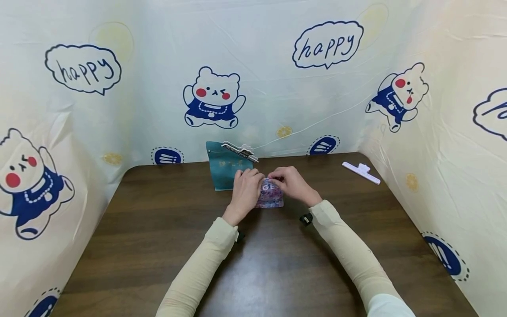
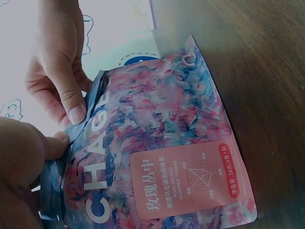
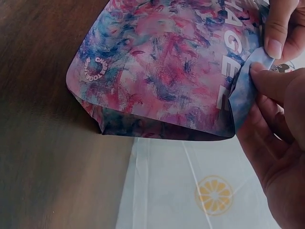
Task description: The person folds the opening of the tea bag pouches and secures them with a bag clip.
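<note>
Noted left of centre, on the far part of the bench [image 1: 158,229]: a teal pouch [image 1: 223,171], upright near the printed cloth [image 1: 269,101], with a dark-and-white clip [image 1: 240,152] slanted across the upper right corner, probably to hold the top closed. Observed next, partly hiding the teal pouch: the left-hand grip [image 1: 248,187], pinching the top strip [image 3: 243,90] of a patterned pouch [image 1: 271,200]. Located this patterned pouch at far centre, right of the teal one; contact between lower edge and bench not confirmed. Inspected for looks: pink, purple and blue swirls like brushwork; white capitals [image 2: 95,179] along the top; a pink label [image 2: 188,181] with a round diagram; side gusset [image 3: 157,126] open. Recorded at the right end of the strip: the right-hand grip [image 1: 293,182], likewise pinching. Held from both ends, presumably to keep the folded edge even and under control. Found last, at far right: a white clip [image 1: 361,172], lying on the bench well apart, likely out of the way yet within reach.
</note>
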`<state>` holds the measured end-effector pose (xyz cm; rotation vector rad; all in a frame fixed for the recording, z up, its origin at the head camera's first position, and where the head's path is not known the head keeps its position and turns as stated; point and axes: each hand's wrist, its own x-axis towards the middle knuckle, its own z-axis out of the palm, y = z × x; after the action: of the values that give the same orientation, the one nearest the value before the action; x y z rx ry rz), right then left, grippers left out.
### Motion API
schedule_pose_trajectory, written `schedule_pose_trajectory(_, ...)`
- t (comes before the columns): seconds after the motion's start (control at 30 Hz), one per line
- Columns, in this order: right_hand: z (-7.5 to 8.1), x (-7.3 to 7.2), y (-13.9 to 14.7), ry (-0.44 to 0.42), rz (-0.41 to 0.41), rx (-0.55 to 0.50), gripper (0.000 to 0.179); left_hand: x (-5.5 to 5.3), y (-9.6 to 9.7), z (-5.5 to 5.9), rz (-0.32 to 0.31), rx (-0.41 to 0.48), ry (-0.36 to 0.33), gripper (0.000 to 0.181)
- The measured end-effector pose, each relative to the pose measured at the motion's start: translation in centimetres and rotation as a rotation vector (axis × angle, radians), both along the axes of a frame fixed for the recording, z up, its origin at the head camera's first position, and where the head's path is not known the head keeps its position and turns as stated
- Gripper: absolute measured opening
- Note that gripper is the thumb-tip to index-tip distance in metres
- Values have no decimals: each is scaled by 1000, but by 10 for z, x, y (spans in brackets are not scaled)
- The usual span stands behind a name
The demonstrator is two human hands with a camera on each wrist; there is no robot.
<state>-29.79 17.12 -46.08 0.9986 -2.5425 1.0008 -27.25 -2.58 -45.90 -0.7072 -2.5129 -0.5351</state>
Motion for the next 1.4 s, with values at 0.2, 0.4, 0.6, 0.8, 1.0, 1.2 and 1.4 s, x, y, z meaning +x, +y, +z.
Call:
schedule_pose_trajectory(0.2, 1, -1, 1, -3, -9, 15, 12, 1, 0, 0, 3, -21, 4, 17)
schedule_pose_trajectory(0.4, 2, 3, 1, -45, -22, 13, 12, 5, -1, -4, 1, -86, 24, 16)
schedule_pose_trajectory(0.6, 0, 5, 2, -80, -30, 0, 12, 7, -2, -9, -10, -139, 45, 24)
schedule_pose_trajectory(0.8, 0, 3, 2, -61, -13, -8, 12, 4, -4, -11, -8, -99, 93, 17)
schedule_pose_trajectory(1.0, 2, 1, 0, 6, -5, 17, 12, -1, -7, -8, -34, -61, 112, 16)
schedule_pose_trajectory(1.2, 2, 1, -1, -6, -17, 36, 12, -2, -10, -6, -56, -59, 92, 20)
schedule_pose_trajectory(1.4, 2, 2, -1, -17, -17, 26, 11, 0, -11, -2, -77, -121, 58, 25)
